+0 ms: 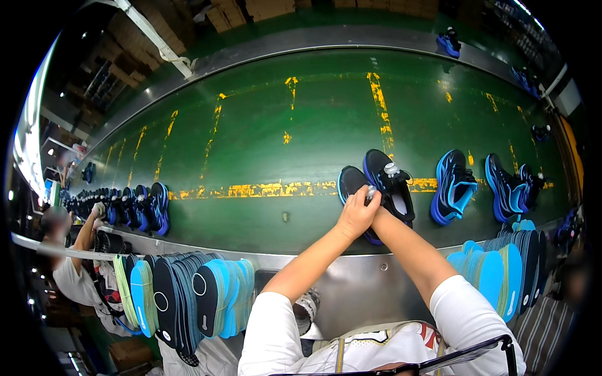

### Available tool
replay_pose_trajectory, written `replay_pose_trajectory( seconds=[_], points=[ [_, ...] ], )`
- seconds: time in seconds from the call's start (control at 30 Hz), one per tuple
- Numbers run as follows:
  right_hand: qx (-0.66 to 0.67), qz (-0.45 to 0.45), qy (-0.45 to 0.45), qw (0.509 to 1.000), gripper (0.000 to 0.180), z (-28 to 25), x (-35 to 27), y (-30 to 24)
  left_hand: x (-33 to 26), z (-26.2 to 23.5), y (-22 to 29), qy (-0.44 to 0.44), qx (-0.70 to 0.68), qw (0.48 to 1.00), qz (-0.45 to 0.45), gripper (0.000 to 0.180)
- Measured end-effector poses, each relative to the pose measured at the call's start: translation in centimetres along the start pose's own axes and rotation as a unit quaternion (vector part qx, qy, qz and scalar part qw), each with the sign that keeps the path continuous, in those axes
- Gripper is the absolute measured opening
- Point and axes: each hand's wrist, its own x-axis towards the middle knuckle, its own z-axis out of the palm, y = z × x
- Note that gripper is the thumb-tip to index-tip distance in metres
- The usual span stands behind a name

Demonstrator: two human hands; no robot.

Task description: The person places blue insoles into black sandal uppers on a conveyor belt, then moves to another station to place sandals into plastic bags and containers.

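Note:
Just beyond the near edge of the green belt lies a pair of black and blue sneakers. My left hand [356, 216] is over the left sneaker [350, 180], its fingers closed around a small whitish round piece [371, 192] at the shoe's opening. My right hand [379, 215] is pressed against the left one at the same spot; its fingers are mostly hidden. The right sneaker [378, 164] of the pair lies close beside, laces loose. A white round piece [392, 169] sits on its tongue.
More sneakers [453, 188] stand on the belt [282, 138] to the right, and a row of sneakers [160, 208] at the left. Stacks of insoles [169, 301] flank me, with blue insoles [495, 276] on the right. At far left a co-worker's gloved hand [98, 210] reaches the belt.

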Motion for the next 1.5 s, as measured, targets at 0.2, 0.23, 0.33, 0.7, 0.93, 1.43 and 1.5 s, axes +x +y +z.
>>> replay_pose_trajectory(
  seconds=[0.2, 0.23, 0.33, 0.7, 0.93, 1.43, 1.5],
  points=[
    [-0.011, -0.003, -0.047, 0.999, 0.034, -0.8, 0.4, 0.2, 0.4, 0.1, -0.5, -0.023, -0.003, 1.0, 0.006, 0.036],
    [-0.012, -0.004, -0.062, 0.998, 0.034, -1.2, 0.4, 0.4, 0.4, 0.0, -0.6, -0.026, -0.012, 1.0, 0.008, 0.036],
    [-0.023, -0.029, -0.082, 0.996, 0.033, -1.9, -0.6, 0.8, 0.3, 0.0, -1.1, -0.033, -0.048, 0.998, -0.012, 0.036],
    [-0.111, -0.034, -0.28, 0.953, 0.059, -4.6, -5.1, -1.0, 1.9, -1.8, -0.8, -0.096, -0.162, 0.959, -0.211, 0.044],
    [-0.072, -0.054, -0.046, 0.995, 0.053, -2.1, -6.9, -0.7, 2.9, -1.6, -1.6, -0.068, -0.144, 0.963, -0.217, 0.027],
    [0.287, 0.424, 0.321, 0.797, 0.03, 4.6, -42.6, 12.2, 8.5, -1.6, 4.0, -0.115, -0.055, 0.988, -0.088, 0.059],
    [0.294, 0.421, 0.29, 0.807, 0.029, 4.6, -43.4, 12.2, 7.4, 0.1, 3.6, -0.142, -0.03, 0.985, -0.096, 0.056]
  ],
)
